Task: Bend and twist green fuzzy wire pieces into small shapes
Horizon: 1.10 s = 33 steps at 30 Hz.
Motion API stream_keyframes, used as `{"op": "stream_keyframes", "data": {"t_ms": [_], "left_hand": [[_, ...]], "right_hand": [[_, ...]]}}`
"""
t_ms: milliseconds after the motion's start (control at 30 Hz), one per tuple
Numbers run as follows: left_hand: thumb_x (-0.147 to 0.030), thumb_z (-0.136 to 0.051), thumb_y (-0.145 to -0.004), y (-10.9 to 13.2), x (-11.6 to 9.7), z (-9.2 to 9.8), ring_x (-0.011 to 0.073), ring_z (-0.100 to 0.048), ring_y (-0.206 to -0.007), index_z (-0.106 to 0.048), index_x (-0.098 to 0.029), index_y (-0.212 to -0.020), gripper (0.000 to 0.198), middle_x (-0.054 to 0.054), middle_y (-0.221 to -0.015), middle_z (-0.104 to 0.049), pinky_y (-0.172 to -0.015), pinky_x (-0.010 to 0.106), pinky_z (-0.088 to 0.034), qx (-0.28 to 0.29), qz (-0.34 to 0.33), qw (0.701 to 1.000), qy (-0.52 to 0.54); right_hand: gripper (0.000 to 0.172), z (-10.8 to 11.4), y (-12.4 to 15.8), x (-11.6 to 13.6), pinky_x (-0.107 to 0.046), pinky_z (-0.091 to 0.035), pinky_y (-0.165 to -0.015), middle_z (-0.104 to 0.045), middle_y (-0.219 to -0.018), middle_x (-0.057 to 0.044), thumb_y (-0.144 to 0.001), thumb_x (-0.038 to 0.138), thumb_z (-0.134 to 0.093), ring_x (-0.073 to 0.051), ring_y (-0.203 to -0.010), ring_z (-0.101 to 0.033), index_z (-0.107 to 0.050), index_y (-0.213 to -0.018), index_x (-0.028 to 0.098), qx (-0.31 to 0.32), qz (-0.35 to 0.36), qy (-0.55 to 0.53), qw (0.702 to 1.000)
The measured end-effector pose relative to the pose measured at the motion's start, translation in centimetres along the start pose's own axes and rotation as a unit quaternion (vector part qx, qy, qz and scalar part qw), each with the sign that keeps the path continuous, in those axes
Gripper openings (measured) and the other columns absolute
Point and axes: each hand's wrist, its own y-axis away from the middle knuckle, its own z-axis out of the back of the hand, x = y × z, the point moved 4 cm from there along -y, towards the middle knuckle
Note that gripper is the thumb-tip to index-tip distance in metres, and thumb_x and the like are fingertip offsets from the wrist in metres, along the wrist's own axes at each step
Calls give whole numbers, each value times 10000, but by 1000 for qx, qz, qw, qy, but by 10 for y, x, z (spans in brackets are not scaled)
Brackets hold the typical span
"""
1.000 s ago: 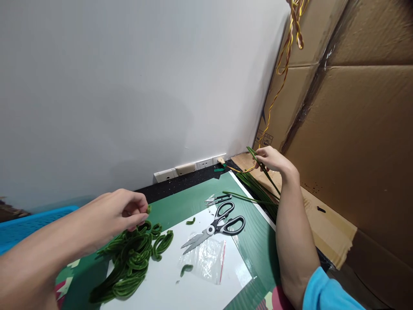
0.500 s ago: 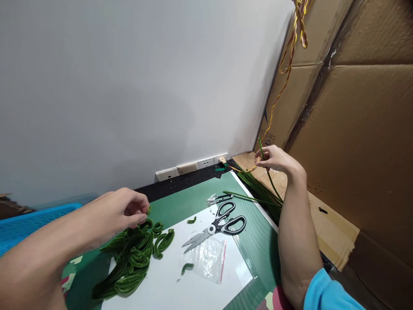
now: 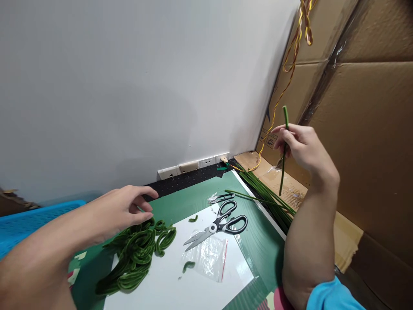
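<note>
A thin green fuzzy stem (image 3: 283,155) stands nearly upright between the thumb and fingers of my right hand (image 3: 298,144), raised at the right above a bundle of long green stems (image 3: 264,189). My left hand (image 3: 132,206) hovers over the back of a pile of curled green fuzzy pieces (image 3: 135,258), fingers apart and holding nothing. Scissors (image 3: 214,227) with grey and black handles lie on a white sheet (image 3: 174,284), partly over a clear zip bag (image 3: 211,258). Small black snips (image 3: 222,198) are behind them. Two short green bits (image 3: 189,266) rest on the sheet.
A white wall rises behind the green table (image 3: 193,193), with a socket strip (image 3: 190,167) at its foot. Twisted yellow-brown wires (image 3: 274,112) hang beside the cardboard (image 3: 371,129) at right. At left sits a blue basket (image 3: 58,211).
My right hand has risen and moved right, lifting the stem away from the bundle. My left hand's fingers have spread, and the small green piece at its fingertips is no longer seen there.
</note>
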Motion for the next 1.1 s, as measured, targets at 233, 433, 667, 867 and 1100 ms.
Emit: {"op": "stream_keyframes", "data": {"t_ms": [233, 433, 667, 867, 1100], "left_hand": [[-687, -576, -990, 5, -32, 8, 279, -630, -1319, -518, -299, -1571, 701, 76, -1519, -623, -1105, 380, -494, 71, -5, 996, 45], [-718, -541, -1028, 7, -82, -10, 238, -586, -1389, -497, -427, -1595, 639, 12, -1597, -547, -1159, 373, -500, 32, -174, 982, 68], [-592, -624, -1048, 24, -117, -27, 162, -698, -1078, -397, -411, -1657, 675, 13, -1214, -728, -900, 271, -586, 129, -232, 937, 227], [-508, -584, -1092, 29, -118, -16, 131, -626, -808, -445, -332, -1628, 582, 10, -863, -666, -715, 225, -536, 88, -252, 917, 297], [-445, -625, -1084, 33, -120, -4, 99, -579, -724, -636, -276, -1384, 344, -1, -795, -630, -655, 193, -512, 29, -269, 892, 362]], "right_hand": [[375, 2, 11, 29, -235, -561, -571, -685, -864, -78, -1073, 469, -640, -145, -705, -656, -687, -1260, 149, -23, 98, -242, 965], [309, -13, 10, 54, -240, -582, -634, -660, -927, -53, -1027, 324, -643, -149, -802, -658, -632, -1325, 248, -30, 153, -346, 925], [210, -43, 2, 77, -255, -623, -697, -685, -930, -66, -1051, 355, -611, -144, -835, -706, -630, -1178, 189, -35, 164, -365, 916], [291, -64, 0, 86, -260, -629, -743, -713, -1013, -67, -1029, 344, -675, -149, -887, -727, -624, -1267, 186, -68, 163, -278, 944], [429, -97, 4, 100, -251, -547, -688, -714, -1006, -30, -1031, 318, -670, -124, -821, -688, -580, -1437, 212, 43, 157, -141, 977]]}}
